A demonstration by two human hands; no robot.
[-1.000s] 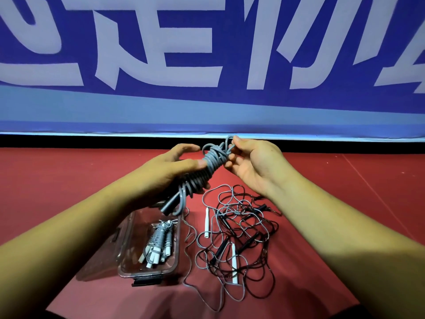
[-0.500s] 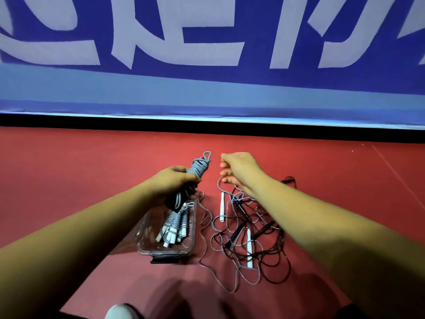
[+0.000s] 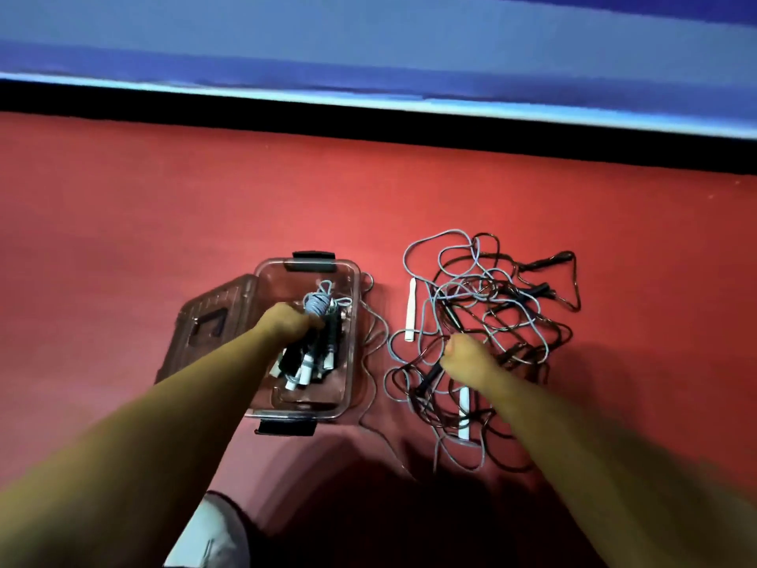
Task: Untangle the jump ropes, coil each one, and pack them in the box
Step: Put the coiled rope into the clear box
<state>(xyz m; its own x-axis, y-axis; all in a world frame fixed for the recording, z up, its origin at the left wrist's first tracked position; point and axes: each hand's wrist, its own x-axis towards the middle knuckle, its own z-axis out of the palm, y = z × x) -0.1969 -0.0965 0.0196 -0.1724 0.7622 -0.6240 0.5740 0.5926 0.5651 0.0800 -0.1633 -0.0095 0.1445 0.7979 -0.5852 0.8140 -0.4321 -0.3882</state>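
Note:
My left hand point(image 3: 286, 325) grips a coiled grey jump rope point(image 3: 317, 304) and holds it down inside the clear plastic box point(image 3: 355, 342) on the red floor. Another coiled rope with white handles point(image 3: 305, 373) lies in the box under it. To the right lies a tangle of grey and black jump ropes point(image 3: 491, 321) with white handles point(image 3: 410, 315) and black handles. My right hand point(image 3: 467, 362) is down on the near left part of that tangle, fingers curled; whether they hold a rope is hidden.
The box's clear lid point(image 3: 209, 325) leans open on its left side. A thin rope point(image 3: 370, 362) trails along the box's right wall. A blue banner wall point(image 3: 368, 55) stands beyond the red floor. A white shoe point(image 3: 213, 530) shows at the bottom.
My left hand has carried the coiled grey rope down into the box. My right hand let go of the coil and dropped onto the tangle. The view has tilted down.

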